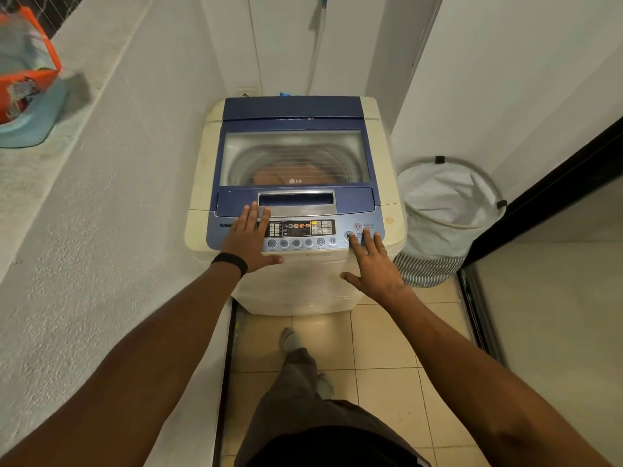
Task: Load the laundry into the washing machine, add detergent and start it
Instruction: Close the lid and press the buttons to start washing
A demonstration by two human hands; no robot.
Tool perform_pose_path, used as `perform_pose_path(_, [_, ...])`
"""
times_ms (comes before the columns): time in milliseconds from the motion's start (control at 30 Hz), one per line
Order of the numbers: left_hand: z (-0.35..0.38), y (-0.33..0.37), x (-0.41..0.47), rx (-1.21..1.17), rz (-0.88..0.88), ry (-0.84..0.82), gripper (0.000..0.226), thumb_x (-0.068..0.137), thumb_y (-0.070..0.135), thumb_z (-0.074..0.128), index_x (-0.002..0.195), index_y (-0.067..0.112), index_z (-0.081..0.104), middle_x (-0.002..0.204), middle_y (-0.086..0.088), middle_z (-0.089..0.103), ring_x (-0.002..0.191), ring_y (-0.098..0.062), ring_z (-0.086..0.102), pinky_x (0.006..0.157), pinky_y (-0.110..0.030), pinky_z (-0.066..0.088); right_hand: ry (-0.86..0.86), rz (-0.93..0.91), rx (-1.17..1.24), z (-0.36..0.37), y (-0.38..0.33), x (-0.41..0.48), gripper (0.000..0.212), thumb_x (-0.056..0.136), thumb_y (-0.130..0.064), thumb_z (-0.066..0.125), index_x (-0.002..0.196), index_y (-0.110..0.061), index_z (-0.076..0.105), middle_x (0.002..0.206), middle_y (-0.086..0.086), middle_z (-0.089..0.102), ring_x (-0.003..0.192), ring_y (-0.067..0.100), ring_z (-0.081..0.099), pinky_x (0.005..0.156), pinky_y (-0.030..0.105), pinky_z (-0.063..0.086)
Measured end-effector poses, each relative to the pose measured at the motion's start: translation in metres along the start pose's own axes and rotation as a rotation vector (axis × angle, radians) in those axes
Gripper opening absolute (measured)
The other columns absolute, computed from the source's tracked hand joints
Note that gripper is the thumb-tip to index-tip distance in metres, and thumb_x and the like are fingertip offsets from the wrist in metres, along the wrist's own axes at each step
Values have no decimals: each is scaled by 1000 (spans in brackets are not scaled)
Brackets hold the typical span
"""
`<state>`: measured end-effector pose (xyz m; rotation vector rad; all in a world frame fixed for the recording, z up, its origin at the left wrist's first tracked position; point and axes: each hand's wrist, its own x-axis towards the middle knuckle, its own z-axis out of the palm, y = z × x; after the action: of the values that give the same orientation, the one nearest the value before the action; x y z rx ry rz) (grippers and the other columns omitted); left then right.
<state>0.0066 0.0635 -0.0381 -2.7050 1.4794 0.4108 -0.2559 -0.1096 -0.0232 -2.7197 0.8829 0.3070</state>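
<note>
A cream top-loading washing machine [303, 284] with a blue lid [293, 124] stands in front of me, lid down. Through the lid's window I see brownish laundry [283, 176] in the drum. The control panel [303, 230] shows lit orange indicators. My left hand [247, 239] lies flat with straight fingers on the panel's left side, near the lid handle. My right hand [372, 261] has its fingers spread, and its index fingertip touches the start button [348, 235] at the panel's right. An orange detergent bag [23, 75] sits on the ledge at the upper left.
A white collapsible laundry basket [445, 214] stands on the floor right of the machine. A white wall ledge [40, 170] runs along the left with a light-blue basin [37, 119] under the bag. A dark sliding-door frame [546, 193] is at the right. The floor is tiled.
</note>
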Motion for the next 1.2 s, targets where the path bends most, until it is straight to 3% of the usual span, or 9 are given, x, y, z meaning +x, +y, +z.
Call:
perform_pose_path(300, [4,-1,2,-18,0,10,129,77,80,62,163,16,-11,170,-16,-16,157,-36,-13,126,-48,-2,-23,50,-45,3,-10,2,98,97,-52,59,163,-18,-6,168,21,-10,154,46,-6,118,52,35])
perform_pose_path(500, [5,-1,3,-14,3,14,130,77,81,62,163,16,-11,170,-17,-17,157,-36,-14,127,-49,-2,-53,84,-121,-5,-21,9,103,93,-52,66,162,-9,2,166,27,2,153,50,8,111,53,42])
perform_pose_path(633, [5,-2,3,-2,-4,-1,131,76,82,62,163,16,-11,170,-17,-17,157,-36,-14,127,-49,-1,-22,82,-87,-5,-24,11,95,95,-49,65,160,-8,10,165,28,11,151,50,15,111,52,44])
perform_pose_path(900, [2,2,3,1,-9,-2,131,76,82,63,164,15,-9,170,-17,-14,157,-37,-11,126,-49,0,-75,35,-108,-2,-31,7,86,98,-47,61,161,-35,3,164,32,1,151,55,7,104,56,47])
perform_pose_path(1067, [2,2,2,4,-11,0,131,76,81,63,163,15,-9,170,-17,-14,157,-37,-10,126,-49,1,-133,31,-159,-5,-32,8,89,99,-40,62,162,-35,-1,164,34,-3,151,55,5,101,55,50])
perform_pose_path(1200, [1,3,1,4,-15,1,131,76,81,63,163,15,-9,170,-17,-14,158,-37,-10,127,-49,2,-169,38,-255,-14,-37,14,86,98,-44,62,162,-30,6,161,37,9,149,54,20,105,53,46])
